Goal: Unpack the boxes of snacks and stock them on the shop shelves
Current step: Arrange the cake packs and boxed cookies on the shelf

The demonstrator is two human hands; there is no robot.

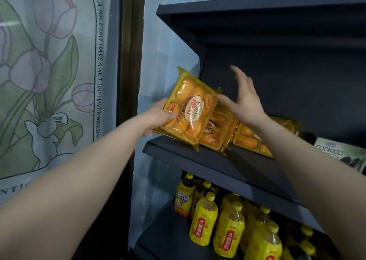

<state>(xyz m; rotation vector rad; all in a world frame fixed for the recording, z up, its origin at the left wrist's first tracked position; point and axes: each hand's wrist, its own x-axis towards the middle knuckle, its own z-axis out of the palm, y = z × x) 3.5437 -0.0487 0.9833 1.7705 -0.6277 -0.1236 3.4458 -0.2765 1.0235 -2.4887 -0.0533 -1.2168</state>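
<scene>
- Both forearms (83, 180) reach up from the bottom corners toward the dark shelving.
- Yellow-capped drink bottles (204, 220) stand crowded on the lower shelf (162, 230).
- Left hand (158, 115) grasps the lower left edge of a yellow snack pack (192, 109), thumb on its front, holding it tilted above the left end of the middle shelf (217, 166).
- Right hand (245, 99) is released, fingers spread straight, thumb at the pack's right edge.
- Behind, a second pack (215, 129) and a third pack (249, 137) lie on that shelf, a Cookico box (332, 154) farther right.
</scene>
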